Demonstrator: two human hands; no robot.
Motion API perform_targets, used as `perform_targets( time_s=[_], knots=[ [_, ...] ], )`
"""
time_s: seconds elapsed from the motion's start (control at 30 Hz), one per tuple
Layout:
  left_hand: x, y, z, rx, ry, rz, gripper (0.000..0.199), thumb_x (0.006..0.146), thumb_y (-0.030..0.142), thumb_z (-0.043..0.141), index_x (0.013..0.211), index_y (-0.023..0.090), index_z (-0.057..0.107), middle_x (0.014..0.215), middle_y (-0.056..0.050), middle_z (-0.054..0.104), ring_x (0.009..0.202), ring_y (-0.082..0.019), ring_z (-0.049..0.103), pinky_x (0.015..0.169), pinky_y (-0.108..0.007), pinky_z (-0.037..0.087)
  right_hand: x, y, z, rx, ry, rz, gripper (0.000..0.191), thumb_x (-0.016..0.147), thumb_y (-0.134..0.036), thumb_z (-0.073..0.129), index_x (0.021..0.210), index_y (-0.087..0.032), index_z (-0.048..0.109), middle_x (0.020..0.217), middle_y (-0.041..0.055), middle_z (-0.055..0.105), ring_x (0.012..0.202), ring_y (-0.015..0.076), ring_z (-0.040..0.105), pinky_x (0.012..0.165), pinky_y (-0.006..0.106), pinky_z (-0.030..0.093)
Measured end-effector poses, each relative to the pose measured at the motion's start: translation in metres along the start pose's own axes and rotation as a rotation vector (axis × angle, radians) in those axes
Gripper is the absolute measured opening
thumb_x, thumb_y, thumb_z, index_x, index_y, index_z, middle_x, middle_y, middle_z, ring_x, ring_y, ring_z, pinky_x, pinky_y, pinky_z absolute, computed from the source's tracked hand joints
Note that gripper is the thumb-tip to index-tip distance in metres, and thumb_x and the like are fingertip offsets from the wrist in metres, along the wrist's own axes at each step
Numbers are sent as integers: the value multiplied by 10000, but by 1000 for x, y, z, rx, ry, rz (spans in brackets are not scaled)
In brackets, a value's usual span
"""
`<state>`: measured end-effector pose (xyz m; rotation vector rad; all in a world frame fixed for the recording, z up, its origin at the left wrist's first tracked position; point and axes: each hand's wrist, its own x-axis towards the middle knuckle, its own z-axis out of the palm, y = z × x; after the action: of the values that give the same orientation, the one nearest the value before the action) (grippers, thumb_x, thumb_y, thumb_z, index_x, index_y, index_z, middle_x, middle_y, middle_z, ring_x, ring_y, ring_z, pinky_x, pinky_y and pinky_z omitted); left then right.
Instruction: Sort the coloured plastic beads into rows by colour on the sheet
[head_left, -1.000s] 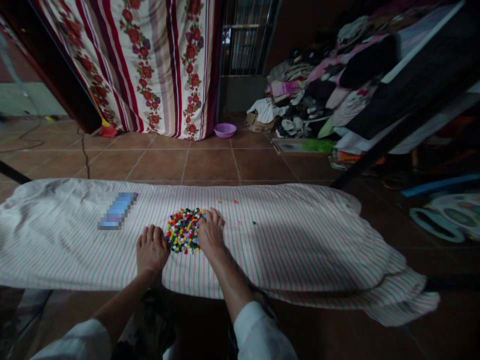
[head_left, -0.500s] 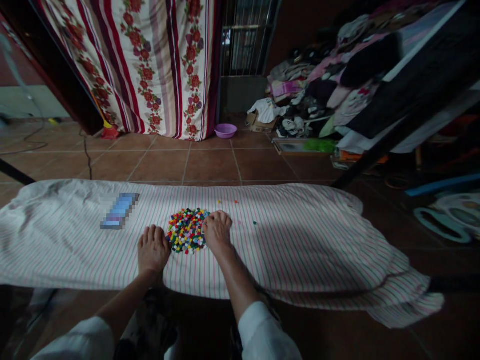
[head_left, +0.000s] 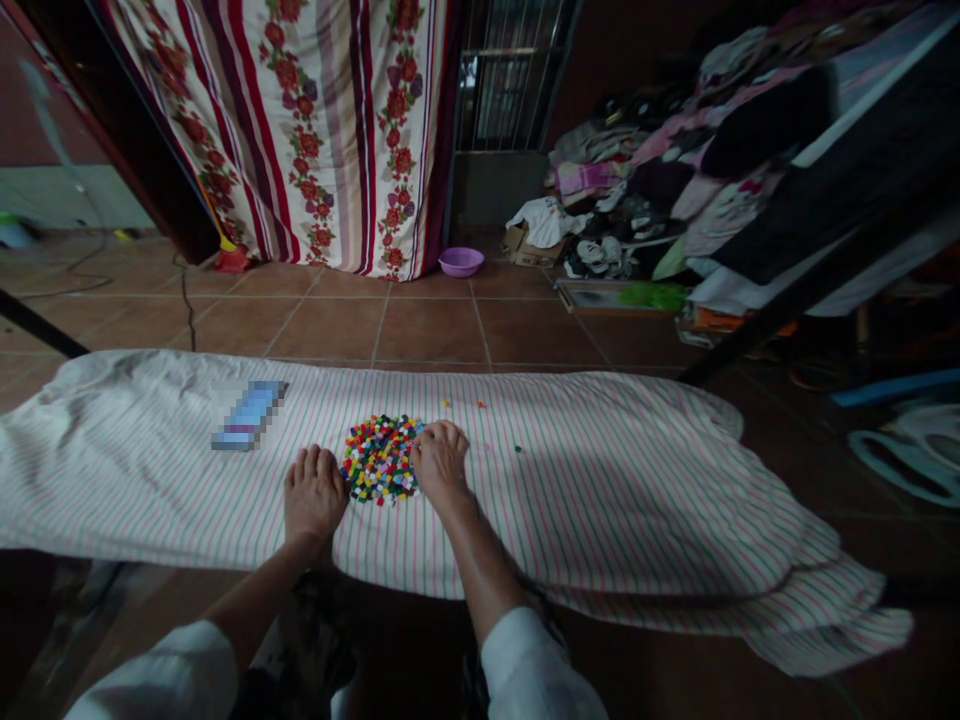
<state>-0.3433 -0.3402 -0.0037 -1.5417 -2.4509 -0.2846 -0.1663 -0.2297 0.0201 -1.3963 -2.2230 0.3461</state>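
A round pile of small multicoloured cubes (head_left: 381,462) lies on the striped cloth (head_left: 615,490) in front of me. At the pile's left edge, my left hand (head_left: 315,492) rests palm down, fingers stretched out and holding nothing. My right hand (head_left: 441,462) touches the opposite edge with its fingers curled in. Whatever is under those fingertips is hidden. A loose green cube (head_left: 518,449) sits to the right of the pile, with a yellow cube (head_left: 447,403) and an orange cube (head_left: 481,404) behind it.
To the left of the pile is a phone (head_left: 249,415), its screen blurred. Dark frame bars (head_left: 694,370) rise beyond the cloth. Across the tiled floor are a purple basin (head_left: 461,262), a floral curtain (head_left: 360,130) and heaped clothes (head_left: 645,180).
The whole scene has shifted slightly to the right as the camera turned. Both hands keep nearly the same places beside the pile, and the loose cubes have not moved on the cloth.
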Motion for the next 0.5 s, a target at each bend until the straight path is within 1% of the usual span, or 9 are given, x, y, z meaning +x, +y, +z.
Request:
perform_targets(
  time_s=[0.1,0.2,0.37,0.5],
  knots=[
    [1,0,1,13,6,2,393,893,257,328,1173,96,552,1329,-174,522,1299,-321,391,1040,-456,323,2,3,4,40,58,-4,64,815,-193,606,814,-219,664,1032,51,625,1142,232,409,978,397,249],
    [1,0,0,19,-5,4,389,891,248,330,1163,89,557,1334,-176,518,1297,-320,396,1046,-449,319,5,8,2,82,127,15,62,819,-187,596,819,-222,647,999,36,647,1116,214,445,943,361,279],
    [1,1,-4,19,-10,-5,380,894,251,334,1157,100,562,1344,-170,511,1303,-320,391,1047,-445,318,9,21,-9,125,196,42,112,824,-156,549,883,-196,636,917,37,680,975,191,537,869,306,337],
    [1,2,-4,20,-9,3,379,894,249,335,1158,99,563,1345,-170,511,1299,-312,399,1045,-437,319,11,37,-13,158,268,75,130,819,-165,516,878,-185,630,894,42,690,872,183,569,826,288,372]
  ],
)
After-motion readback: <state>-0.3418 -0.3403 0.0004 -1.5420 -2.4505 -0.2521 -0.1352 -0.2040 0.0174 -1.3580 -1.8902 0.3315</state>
